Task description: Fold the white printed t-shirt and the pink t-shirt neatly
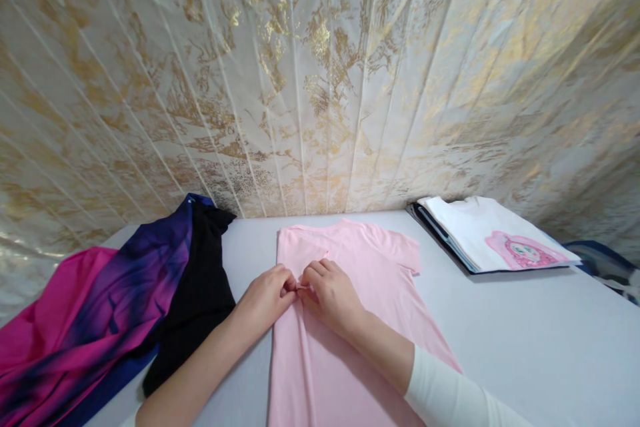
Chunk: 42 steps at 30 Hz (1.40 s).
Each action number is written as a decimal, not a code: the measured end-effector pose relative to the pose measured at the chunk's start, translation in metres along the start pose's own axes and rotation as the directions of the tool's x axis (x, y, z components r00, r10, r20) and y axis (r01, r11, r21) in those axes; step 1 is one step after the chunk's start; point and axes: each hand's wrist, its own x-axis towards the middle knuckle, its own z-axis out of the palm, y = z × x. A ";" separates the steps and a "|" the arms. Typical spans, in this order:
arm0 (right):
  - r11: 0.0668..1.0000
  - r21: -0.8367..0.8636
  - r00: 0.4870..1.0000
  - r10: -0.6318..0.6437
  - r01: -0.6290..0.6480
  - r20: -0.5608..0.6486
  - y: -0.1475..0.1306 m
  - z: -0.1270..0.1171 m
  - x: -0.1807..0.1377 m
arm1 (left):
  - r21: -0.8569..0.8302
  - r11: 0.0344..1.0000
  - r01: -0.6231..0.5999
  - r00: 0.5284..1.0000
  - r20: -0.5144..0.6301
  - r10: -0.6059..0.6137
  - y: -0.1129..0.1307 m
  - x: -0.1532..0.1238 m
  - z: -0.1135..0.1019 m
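A pink T-shirt (350, 347) lies spread on the white table, its left side folded inward in a straight edge. One short sleeve (397, 250) sticks out at its right. My left hand (273, 290) is closed, thumb and fingers pinching a bit of the pink cloth near the upper left part of the shirt. Right beside it, my right hand (327, 290) also pinches the cloth, its fingers curled over the shirt. Between the two hands a small fold of fabric is raised. The pinching fingertips are partly hidden.
At the left lie a black garment (200, 280) and a purple, blue and pink garment (135, 280) in a loose heap. A stack of folded clothes, topped by a white shirt (470, 227) with a pink print, stands at the back right. Behind the table hangs a gold-patterned curtain (320, 80).
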 end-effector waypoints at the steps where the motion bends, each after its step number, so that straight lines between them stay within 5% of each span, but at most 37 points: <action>1: 0.999 -0.033 1.000 -0.018 0.018 0.007 -0.001 -0.001 0.000 | 0.000 1.000 0.001 1.000 -0.004 -0.001 0.000 0.000 0.000; 10: 0.951 -0.239 0.979 -0.178 0.198 0.102 -0.016 -0.006 -0.007 | -0.017 0.997 -0.078 0.996 0.045 0.079 0.002 0.001 -0.006; 21: 0.943 -0.245 0.971 -0.197 0.225 0.135 -0.020 -0.011 -0.010 | -0.126 0.988 -0.093 0.983 0.147 0.111 0.007 -0.005 -0.019; 26: 0.977 -0.140 0.980 -0.138 0.159 0.146 -0.012 -0.014 -0.007 | -0.129 0.988 -0.089 0.989 0.104 0.103 0.008 -0.005 -0.019; 34: 0.956 0.292 0.999 -0.046 0.037 0.025 0.005 -0.016 -0.003 | -0.086 0.996 -0.035 0.995 0.085 0.043 0.011 -0.005 -0.013; 42: 0.936 0.014 0.936 0.352 -0.352 0.031 0.058 -0.025 0.018 | 0.000 0.998 -0.070 0.996 0.057 0.070 0.010 -0.009 -0.010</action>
